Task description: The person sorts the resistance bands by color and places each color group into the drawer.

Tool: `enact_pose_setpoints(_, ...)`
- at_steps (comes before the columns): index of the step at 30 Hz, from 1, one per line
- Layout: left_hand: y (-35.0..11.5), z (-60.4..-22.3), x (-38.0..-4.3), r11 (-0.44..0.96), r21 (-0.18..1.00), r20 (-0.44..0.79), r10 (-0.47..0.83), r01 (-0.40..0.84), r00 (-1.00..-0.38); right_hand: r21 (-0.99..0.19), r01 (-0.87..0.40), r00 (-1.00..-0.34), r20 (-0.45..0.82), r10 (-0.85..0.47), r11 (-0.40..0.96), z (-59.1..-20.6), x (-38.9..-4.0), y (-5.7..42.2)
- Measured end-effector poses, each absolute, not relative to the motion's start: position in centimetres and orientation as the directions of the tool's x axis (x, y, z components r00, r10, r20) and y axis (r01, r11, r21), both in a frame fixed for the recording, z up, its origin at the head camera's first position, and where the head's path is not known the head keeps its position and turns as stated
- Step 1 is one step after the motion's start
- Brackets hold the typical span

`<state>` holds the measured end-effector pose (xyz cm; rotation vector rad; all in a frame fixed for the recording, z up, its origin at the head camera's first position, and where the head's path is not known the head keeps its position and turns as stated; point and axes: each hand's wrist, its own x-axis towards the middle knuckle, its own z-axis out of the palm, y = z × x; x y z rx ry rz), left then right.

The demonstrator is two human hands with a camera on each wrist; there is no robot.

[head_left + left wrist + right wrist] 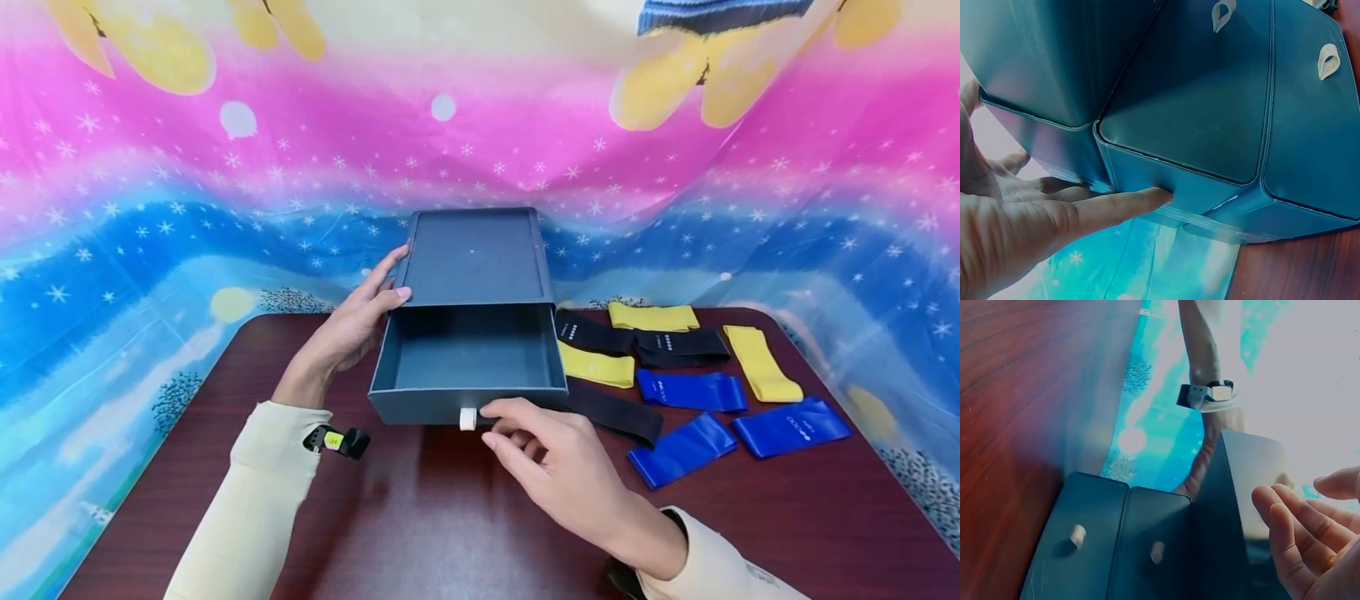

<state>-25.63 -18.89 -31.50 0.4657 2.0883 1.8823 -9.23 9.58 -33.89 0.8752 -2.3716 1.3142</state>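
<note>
A dark grey drawer box (472, 257) stands at the middle of the table, its top drawer (423, 406) pulled out and showing a bare inside. On the drawer's front hangs a white pull tab (467, 418). My left hand (348, 329) rests against the box's left side, fingers extended, thumb near the top front corner. Beside the tab is my right hand (562, 467), its fingers loosely bent with nothing between them. Below, in the left wrist view, two closed drawers carry pale loop tabs, an upper loop (1223, 15) and a lower loop (1329, 61).
Flat resistance bands lie right of the box: several yellow bands (763, 363), black bands (681, 347) and blue bands (791, 427). One black band (611, 410) lies partly behind the right hand. A patterned cloth (480, 142) hangs behind the dark red table (420, 517).
</note>
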Motion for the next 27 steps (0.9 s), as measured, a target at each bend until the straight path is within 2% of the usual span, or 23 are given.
enact_pose_setpoints(11, -18.9, -31.5, -25.7, 0.091, 0.995, -0.003, 0.419, 0.038, -0.908, -0.557, -0.652, -0.732, 0.64, -0.234, 0.515, -33.4, -8.1, 14.3)
enact_pose_setpoints(20, -18.7, -31.6, -25.7, 0.082, 0.996, -0.002, 0.426, 0.037, -0.905, -0.558, -0.484, -0.801, 0.593, -0.084, 0.674, -35.5, -9.4, 19.9)
enact_pose_setpoints(27, -18.7, -31.5, -25.5, 0.089, 0.995, 0.001, 0.422, 0.042, -0.907, -0.555, -0.372, -0.839, 0.544, -0.013, 0.744, -37.9, -11.0, 24.4)
